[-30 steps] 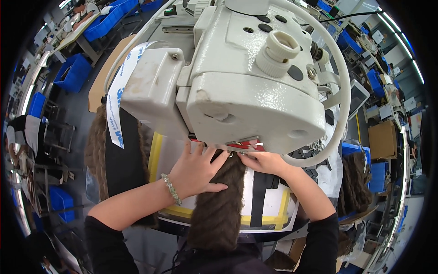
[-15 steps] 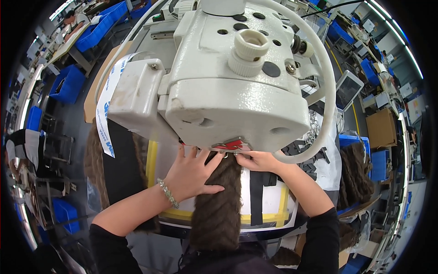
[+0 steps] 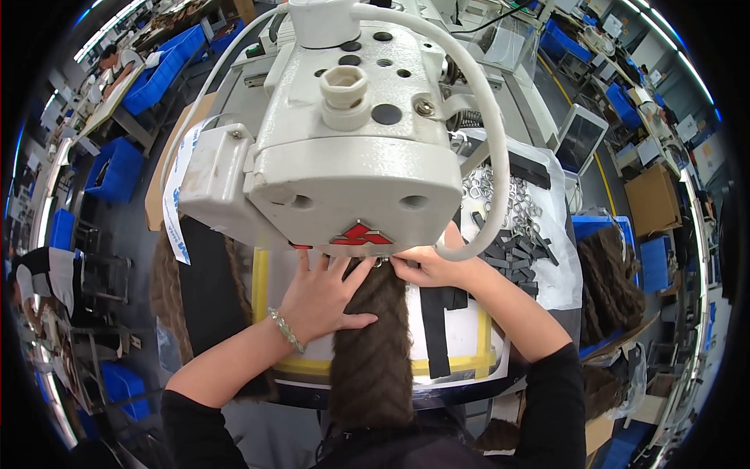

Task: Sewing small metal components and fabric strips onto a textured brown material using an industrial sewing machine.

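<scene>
A strip of dark brown fur (image 3: 371, 359) runs from the near table edge to beneath the head of a white sewing machine (image 3: 351, 180). My left hand (image 3: 316, 297) lies on the strip's left side with its fingers spread and the thumb across the fur. At the strip's far end, a small metal ring (image 3: 380, 263) shows between my hands. My right hand (image 3: 430, 266) is closed at the right edge there, thumb beside the ring. The machine head partly hides its other fingers, so what they pinch cannot be made out.
Right of the machine, metal rings (image 3: 504, 195) and black pieces (image 3: 516, 250) lie on white sheeting. A black strap (image 3: 437, 336) rests near my right forearm. Fur and black material (image 3: 207, 289) hang at left. A blue bin (image 3: 625, 234) holding fur stands right.
My view has shifted, so the machine head appears further left and the metal rings show more fully. Both hands stay at nearly the same place on the fur strip.
</scene>
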Demonstrator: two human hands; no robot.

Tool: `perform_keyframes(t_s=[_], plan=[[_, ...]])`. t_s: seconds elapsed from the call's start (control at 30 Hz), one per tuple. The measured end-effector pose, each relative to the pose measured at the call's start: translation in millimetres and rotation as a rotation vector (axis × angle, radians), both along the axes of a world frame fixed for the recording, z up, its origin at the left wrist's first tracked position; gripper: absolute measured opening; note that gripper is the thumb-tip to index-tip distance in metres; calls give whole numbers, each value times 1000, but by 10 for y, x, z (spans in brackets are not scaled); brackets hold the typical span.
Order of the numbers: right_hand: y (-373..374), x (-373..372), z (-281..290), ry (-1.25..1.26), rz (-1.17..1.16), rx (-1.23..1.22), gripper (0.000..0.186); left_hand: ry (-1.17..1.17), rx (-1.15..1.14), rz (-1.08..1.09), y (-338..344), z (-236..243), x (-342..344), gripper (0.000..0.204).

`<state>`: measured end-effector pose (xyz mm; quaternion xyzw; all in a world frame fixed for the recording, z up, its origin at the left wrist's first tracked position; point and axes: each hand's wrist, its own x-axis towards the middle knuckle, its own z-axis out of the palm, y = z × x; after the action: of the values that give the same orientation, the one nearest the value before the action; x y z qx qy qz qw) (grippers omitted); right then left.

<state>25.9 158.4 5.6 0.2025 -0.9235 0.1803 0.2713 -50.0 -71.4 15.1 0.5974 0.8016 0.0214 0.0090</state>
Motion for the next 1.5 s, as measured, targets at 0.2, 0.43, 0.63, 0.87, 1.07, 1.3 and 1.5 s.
perform_keyframes(t_s=[0.2,0.43,0.63,0.87,1.07,1.3,1.5], plan=[[45,-16,-27,15,27,-15,15,-15,-44,7,21,8,-29,86],[89,-23,-113,-10,16,59,17,55,-3,-27,-14,-46,-64,86],[84,-34,-147,35,21,47,18,111,23,-54,-34,-80,-97,86],[-9,45,-89,-14,16,-30,16,118,18,-82,-88,-44,-56,91],[4,31,-98,24,46,-46,15,115,-29,-72,-64,0,-36,94],[-4,12,-97,29,55,-55,7,96,23,-121,-73,38,-99,88],[-35,123,-49,27,37,-16,8,75,18,-163,-87,87,-137,77]])
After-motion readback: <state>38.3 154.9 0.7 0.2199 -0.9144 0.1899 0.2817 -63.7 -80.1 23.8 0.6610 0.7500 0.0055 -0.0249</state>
